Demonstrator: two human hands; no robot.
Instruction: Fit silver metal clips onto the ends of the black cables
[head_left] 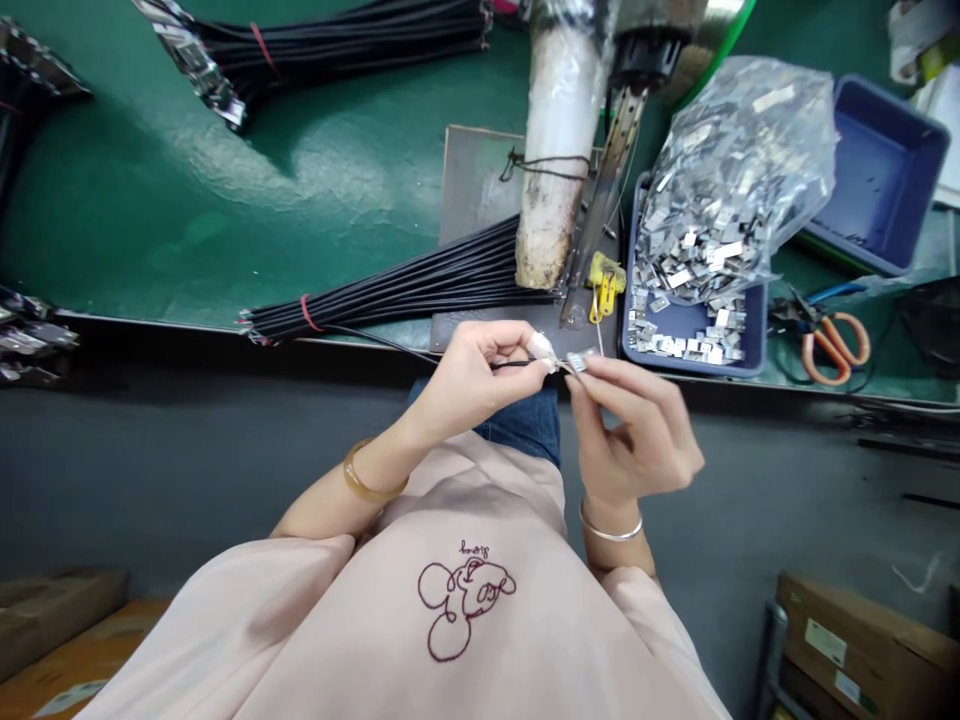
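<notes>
My left hand (pixel 491 370) pinches the end of a black cable (pixel 390 345), with white tape or wrap on its fingertips. Between thumb and finger, my right hand (pixel 637 420) grips a small metal connector shell (pixel 576 362), right at the cable's end. Thin wires seem to run between the two hands, but the fingers hide how they join. Behind the hands, a bundle of black cables (pixel 420 275) tied with a red band lies on a grey board (pixel 480 180). A blue tray (pixel 756 345) of many such metal shells stands just beyond my right hand.
Over the board hangs a white plastic-wrapped tube (pixel 555 150) beside a metal arm (pixel 607 190). A yellow tool (pixel 604 290) lies near it. Orange-handled scissors (pixel 836 348), a second blue tray (pixel 877 160) and a plastic bag (pixel 757 140) of shells are right. More cable bundles (pixel 337 45) lie left.
</notes>
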